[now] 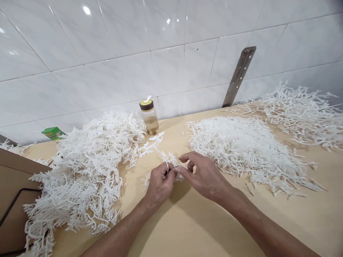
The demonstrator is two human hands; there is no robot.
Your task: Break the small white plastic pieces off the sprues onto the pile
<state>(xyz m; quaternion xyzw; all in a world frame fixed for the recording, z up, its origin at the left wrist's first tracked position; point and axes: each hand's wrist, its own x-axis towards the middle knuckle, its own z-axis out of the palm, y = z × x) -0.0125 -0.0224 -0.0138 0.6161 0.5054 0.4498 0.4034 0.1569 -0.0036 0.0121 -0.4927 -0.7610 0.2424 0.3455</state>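
Near the middle of the table, my left hand (160,184) is closed in a pinch on a white branched plastic sprig (158,146). The sprig's forked tips point away from me, towards the bottle. My right hand (201,173) meets it from the right, its thumb tip against my left thumb and its index finger bent and raised. The other right fingers curl in, and whatever their tips hold is too small and covered to name. More white branched bits (178,176) show behind and under my fingertips.
A big heap of white sprigs (88,164) lies left, a pile of white stems (241,146) right, and longer white branches (302,110) at the back right. A lidded bottle (150,119) stands by the tiled wall. A green carton (53,133) and cardboard box (18,192) are left.
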